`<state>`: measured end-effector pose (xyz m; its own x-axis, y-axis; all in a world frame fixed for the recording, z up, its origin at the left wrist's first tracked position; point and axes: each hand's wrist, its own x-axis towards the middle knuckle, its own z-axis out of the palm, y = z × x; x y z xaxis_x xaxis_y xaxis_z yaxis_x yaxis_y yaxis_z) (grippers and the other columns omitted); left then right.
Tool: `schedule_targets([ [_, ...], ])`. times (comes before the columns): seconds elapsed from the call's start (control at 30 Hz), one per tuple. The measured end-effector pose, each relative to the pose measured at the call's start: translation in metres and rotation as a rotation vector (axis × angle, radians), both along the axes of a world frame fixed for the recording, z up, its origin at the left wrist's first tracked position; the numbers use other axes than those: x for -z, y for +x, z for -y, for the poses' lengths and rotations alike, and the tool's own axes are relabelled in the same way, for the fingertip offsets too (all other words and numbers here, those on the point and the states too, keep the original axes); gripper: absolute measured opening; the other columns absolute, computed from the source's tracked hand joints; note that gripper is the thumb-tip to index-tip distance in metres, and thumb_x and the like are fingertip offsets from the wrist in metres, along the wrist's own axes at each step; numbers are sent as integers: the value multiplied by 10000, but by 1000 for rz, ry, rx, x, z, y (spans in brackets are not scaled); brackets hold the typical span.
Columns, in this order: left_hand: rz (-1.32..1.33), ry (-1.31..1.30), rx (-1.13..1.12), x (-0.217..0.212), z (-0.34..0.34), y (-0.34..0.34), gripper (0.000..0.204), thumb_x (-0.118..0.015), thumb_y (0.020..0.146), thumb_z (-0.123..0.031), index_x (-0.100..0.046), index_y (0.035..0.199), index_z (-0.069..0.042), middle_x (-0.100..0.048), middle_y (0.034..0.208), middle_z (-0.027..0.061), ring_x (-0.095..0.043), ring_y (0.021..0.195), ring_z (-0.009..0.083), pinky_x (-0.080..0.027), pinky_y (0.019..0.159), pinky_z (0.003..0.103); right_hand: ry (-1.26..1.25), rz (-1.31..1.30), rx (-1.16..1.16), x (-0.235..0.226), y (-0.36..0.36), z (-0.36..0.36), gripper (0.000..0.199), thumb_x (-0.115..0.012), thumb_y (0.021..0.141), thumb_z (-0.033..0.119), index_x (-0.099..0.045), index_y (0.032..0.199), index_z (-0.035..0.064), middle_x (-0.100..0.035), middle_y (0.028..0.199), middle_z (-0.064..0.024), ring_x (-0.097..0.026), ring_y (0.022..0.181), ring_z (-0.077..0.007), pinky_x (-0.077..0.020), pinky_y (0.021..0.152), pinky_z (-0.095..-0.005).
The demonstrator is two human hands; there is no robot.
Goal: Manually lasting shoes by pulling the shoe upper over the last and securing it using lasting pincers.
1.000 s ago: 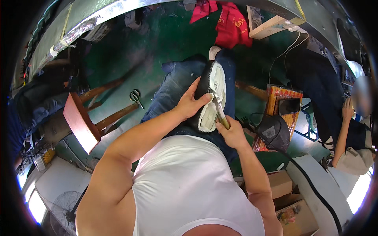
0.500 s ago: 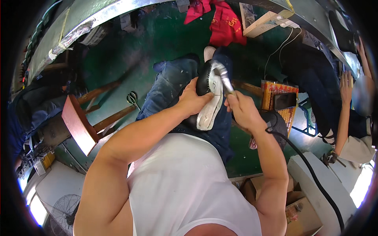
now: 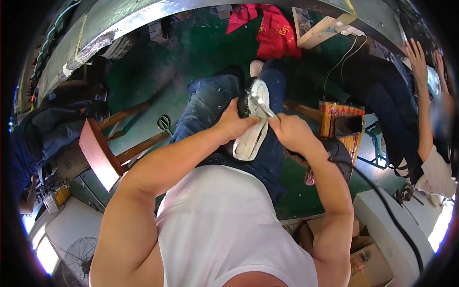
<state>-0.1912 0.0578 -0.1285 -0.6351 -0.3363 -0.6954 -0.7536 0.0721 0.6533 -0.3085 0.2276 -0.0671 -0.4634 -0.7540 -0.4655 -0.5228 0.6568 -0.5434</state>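
Note:
A black shoe (image 3: 245, 103) lies sole up across my thighs, and its white, stitched-edged underside (image 3: 248, 143) faces me. My left hand (image 3: 234, 124) is wrapped round the shoe's left side, the thumb laid over the middle of the sole. In my right hand (image 3: 295, 133) is a silver metal hammer (image 3: 268, 110), its head at the sole's upper half, just beyond my left thumb. Whether the head touches the sole, I cannot tell. Most of the handle is hidden in my fist.
A wooden stool (image 3: 100, 154) lies tipped at my left, near green-handled scissors (image 3: 164, 123). At my right, a phone (image 3: 348, 126) rests on a beaded seat mat (image 3: 330, 113). A metal-edged bench (image 3: 158, 16) runs ahead, over red cloth (image 3: 275, 36). Another person's arm (image 3: 424, 115) is at far right.
The hammer head has moved down and left over the sole, my right hand with it. My left hand keeps its hold on the shoe. The co-worker's hand at right has moved up.

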Motion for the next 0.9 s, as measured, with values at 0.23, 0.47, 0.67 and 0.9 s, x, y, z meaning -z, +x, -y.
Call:
schedule_targets([
  [0.23, 59, 275, 18, -18, 25, -9, 1068, -825, 753, -317, -167, 1487, 92, -468, 1396, 253, -502, 1275, 292, -407, 1060, 354, 145, 550, 290, -34, 12, -46, 310, -557, 955, 283, -611, 885, -14, -627, 711, -71, -620, 680, -150, -490, 650, -315],
  [0.47, 9, 391, -29, 1, 22, -8, 991, -848, 727, -300, -275, 1445, 72, -498, 1379, 237, -513, 1270, 295, -406, 1067, 371, -124, 141, -51, -17, 63, -54, 312, -571, 947, 284, -578, 1043, -12, -634, 953, -258, -617, 900, -423, -481, 799, -478],
  [0.67, -33, 316, -15, 0, 16, -2, 904, -823, 760, -276, -303, 1418, 63, -543, 1319, 222, -542, 1227, 291, -426, 1047, 371, 38, 46, -48, -18, 76, -60, 343, -558, 958, 338, -603, 1016, 3, -662, 920, -224, -649, 840, -378, -507, 738, -453],
  [0.9, -256, 150, 147, 19, 7, 61, 1075, -741, 823, -368, -31, 1522, 35, -142, 1550, 271, -159, 1458, 341, -189, 1178, 408, -102, 512, 297, 34, 90, -87, 420, -467, 1006, 350, -621, 873, -18, -649, 749, -141, -642, 698, -245, -495, 681, -373],
])
